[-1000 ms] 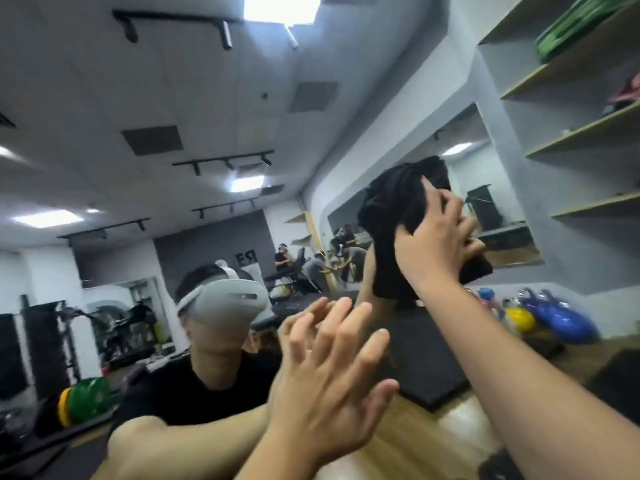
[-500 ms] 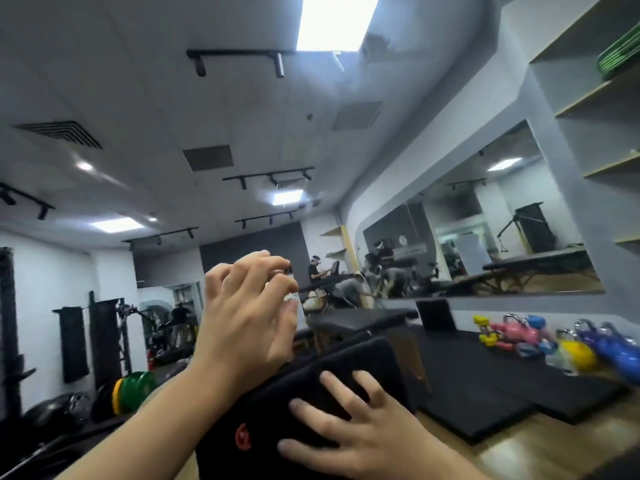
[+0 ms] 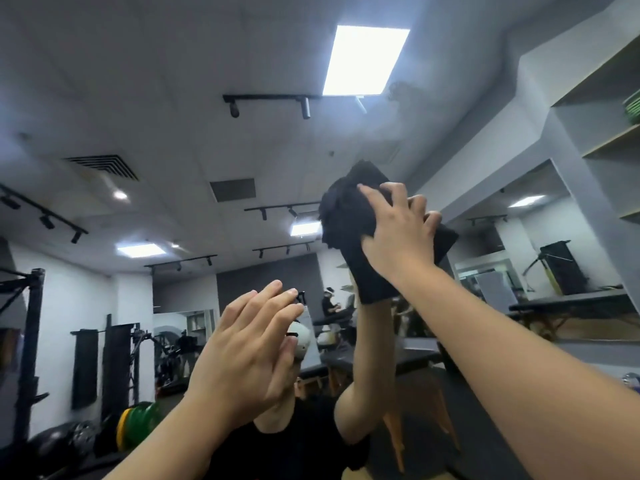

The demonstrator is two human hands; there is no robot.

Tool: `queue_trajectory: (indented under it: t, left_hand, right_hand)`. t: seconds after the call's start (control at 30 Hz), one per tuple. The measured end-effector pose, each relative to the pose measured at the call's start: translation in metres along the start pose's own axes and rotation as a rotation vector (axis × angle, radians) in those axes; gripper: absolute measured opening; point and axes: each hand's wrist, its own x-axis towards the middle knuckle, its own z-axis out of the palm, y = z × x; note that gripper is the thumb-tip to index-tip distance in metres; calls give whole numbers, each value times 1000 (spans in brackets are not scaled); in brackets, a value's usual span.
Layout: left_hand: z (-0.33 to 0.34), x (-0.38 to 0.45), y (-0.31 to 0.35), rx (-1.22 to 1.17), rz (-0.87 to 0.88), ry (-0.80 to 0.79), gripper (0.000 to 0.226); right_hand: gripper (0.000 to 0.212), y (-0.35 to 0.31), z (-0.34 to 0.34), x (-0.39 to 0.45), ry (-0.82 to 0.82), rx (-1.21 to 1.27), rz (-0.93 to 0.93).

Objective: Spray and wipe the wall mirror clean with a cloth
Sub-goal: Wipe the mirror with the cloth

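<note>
I face the wall mirror [image 3: 214, 140], which reflects the gym ceiling and my own figure. My right hand [image 3: 398, 233] is raised high and presses a black cloth [image 3: 349, 230] flat against the glass, fingers spread over it. The cloth's lower end hangs down below my palm. My left hand [image 3: 249, 348] is lower and to the left, fingers straight and together, held flat at the glass and holding nothing. My reflected arm rises behind the cloth. No spray bottle is in view.
Wooden shelves [image 3: 609, 143] climb the grey wall at the right. Below them a second mirror [image 3: 540, 271] shows massage tables. Reflected at the left are a black rack [image 3: 31, 341], green and yellow weight plates [image 3: 138, 420] and a dark ball.
Half a second ago the cloth lay low between both hands. My right hand has since carried it up and pressed it high on the glass, and my left hand has let go and flattened.
</note>
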Motion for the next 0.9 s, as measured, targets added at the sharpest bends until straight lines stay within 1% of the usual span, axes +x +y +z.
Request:
queue_trajectory:
  t: [0.07, 0.1, 0.13, 0.2, 0.3, 0.4, 0.47, 0.5, 0.53, 0.57, 0.67, 0.73, 0.8, 0.83, 0.9]
  left_hand:
    - [1, -1, -1, -28, 10, 43, 41]
    - [1, -2, -2, -36, 10, 74, 44]
    - [2, -2, -1, -39, 12, 104, 48]
    - [1, -3, -2, -27, 16, 156, 54]
    - [-1, -5, -2, -5, 23, 186, 57]
    - [-1, -7, -2, 16, 40, 179, 55]
    - [-1, -6, -3, 16, 24, 177, 57]
    - [-1, -6, -2, 17, 14, 173, 59]
    - [0, -5, -2, 20, 8, 165, 61]
    - [0, -5, -2, 28, 8, 155, 63]
    - [2, -6, -2, 51, 6, 127, 67]
    - [5, -6, -4, 60, 4, 122, 68]
    - [6, -5, -5, 73, 10, 127, 68]
    - [6, -4, -5, 81, 10, 134, 68]
    - [7, -3, -5, 92, 11, 150, 66]
  right_hand:
    - [75, -20, 5, -2, 26, 39, 98]
    - [78, -32, 9, -13, 40, 44, 83]
    - [81, -44, 13, -29, 54, 37, 20]
    - [84, -67, 23, -71, 80, 27, -175]
    - [77, -76, 31, -119, 44, -36, -434]
    - [70, -54, 29, -102, 44, -12, -621]
    - [66, -37, 24, -78, 24, -32, -688]
    - [65, -31, 21, -66, 13, -44, -663]
    - [65, -26, 17, -51, 12, -57, -600]
    - [65, -20, 13, -35, 14, -66, -505]
    - [68, -7, 4, 11, 29, -52, -146]
    - [68, -10, 1, 26, 56, -32, 31]
    - [71, -27, 2, 25, 61, 6, 101]
    - [73, -37, 3, 19, 58, 24, 91]
    - [77, -55, 3, 0, 60, 53, -32]
